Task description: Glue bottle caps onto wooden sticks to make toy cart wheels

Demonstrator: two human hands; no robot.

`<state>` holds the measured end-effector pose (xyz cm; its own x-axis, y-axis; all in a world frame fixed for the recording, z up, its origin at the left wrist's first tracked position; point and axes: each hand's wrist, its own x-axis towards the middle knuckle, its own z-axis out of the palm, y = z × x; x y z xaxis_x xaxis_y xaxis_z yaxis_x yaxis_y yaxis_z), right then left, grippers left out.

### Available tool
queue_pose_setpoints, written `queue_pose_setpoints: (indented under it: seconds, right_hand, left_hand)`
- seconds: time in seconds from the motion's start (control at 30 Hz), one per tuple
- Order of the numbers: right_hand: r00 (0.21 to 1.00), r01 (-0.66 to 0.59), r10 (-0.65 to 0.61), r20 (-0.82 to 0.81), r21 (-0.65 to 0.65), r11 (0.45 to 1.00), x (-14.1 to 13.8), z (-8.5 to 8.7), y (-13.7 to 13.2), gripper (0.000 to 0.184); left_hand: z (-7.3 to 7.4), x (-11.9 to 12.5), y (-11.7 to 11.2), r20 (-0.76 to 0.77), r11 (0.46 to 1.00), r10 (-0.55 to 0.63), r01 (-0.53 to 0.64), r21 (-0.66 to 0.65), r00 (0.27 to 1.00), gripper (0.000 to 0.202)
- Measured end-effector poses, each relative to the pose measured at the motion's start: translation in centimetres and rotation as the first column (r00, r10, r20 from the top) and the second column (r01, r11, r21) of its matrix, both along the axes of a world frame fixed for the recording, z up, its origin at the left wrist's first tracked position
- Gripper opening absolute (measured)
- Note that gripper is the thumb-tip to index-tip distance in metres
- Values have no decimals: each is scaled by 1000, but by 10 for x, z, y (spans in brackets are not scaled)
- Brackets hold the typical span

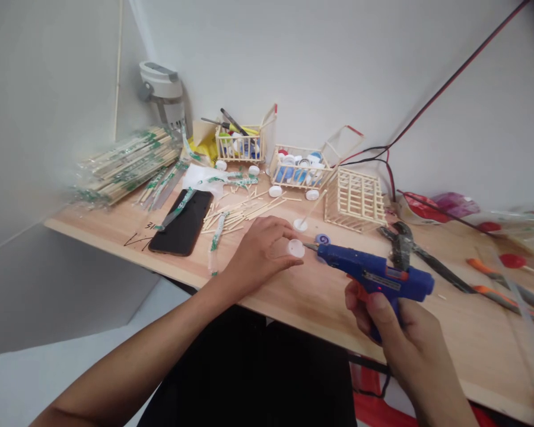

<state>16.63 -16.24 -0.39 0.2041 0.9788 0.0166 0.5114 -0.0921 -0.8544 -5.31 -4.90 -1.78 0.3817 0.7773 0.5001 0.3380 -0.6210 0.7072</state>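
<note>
My left hand (267, 246) pinches a white bottle cap (296, 248) between thumb and fingers, with its round face turned toward the hot glue gun. My right hand (396, 323) is wrapped round the handle of the blue hot glue gun (360, 264), fingers at its orange trigger. The gun's nozzle tip is at the cap's right edge; whether it touches, I cannot tell. Just beyond lies another white cap (300, 225) with a thin stick standing tilted on it. A cap with a blue spiral (323, 239) is partly behind the gun's front end.
Two small stick carts (241, 148) (299, 169) filled with caps stand at the back, beside a stick cage (355, 198). Cut sticks (244, 213), a black phone (182, 224) and wrapped chopsticks (129, 166) lie left. Pliers (445, 270) and orange-handled cutters (507, 290) are right.
</note>
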Motion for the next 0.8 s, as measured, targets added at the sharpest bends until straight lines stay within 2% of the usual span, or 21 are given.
queue_pose_setpoints:
  seconds: [0.07, 0.13, 0.2, 0.27, 0.33, 0.4, 0.5, 0.63, 0.7, 0.8]
  right_hand:
    - [988, 6, -4, -156, 12, 1000, 3, -3, 4, 39]
    - [929, 28, -8, -369, 49, 998, 7, -7, 10, 37]
    - [814, 56, -9, -580, 64, 996, 12, -10, 17, 37]
    - [682, 63, -23, -731, 27, 998, 18, -12, 21, 40]
    - [574, 90, -61, -817, -11, 996, 23, -12, 23, 40]
    - [505, 127, -86, -859, -25, 992, 27, -11, 21, 39]
    - [464, 166, -98, -880, -22, 986, 31, -12, 16, 40]
    - [447, 195, -93, -890, -5, 981, 33, -15, 10, 39]
    - [445, 210, -92, -891, 4, 978, 32, -16, 8, 38]
    - [466, 236, -103, -879, 11, 972, 30, -15, 5, 38]
  left_hand:
    - [-1, 0, 0, -51, 998, 13, -16, -61, 999, 26]
    - [-2, 0, 0, -115, 993, 70, -80, -90, 991, 22]
    - [-4, -1, 1, -183, 980, 167, -183, -77, 969, 20]
    - [-5, -2, 2, -250, 961, 253, -272, -46, 935, 19]
    - [-6, -3, 3, -306, 946, 306, -325, -12, 902, 18]
    - [-7, -3, 5, -338, 935, 338, -353, 19, 878, 17]
    - [-10, -3, 7, -361, 924, 372, -378, 55, 855, 18]
    - [-10, 3, 4, -343, 903, 430, -398, 164, 835, 38]
    - [-8, 10, 0, -318, 920, 382, -325, 219, 867, 40]
    - [-1, 29, -7, -348, 961, 203, -117, 252, 915, 31]
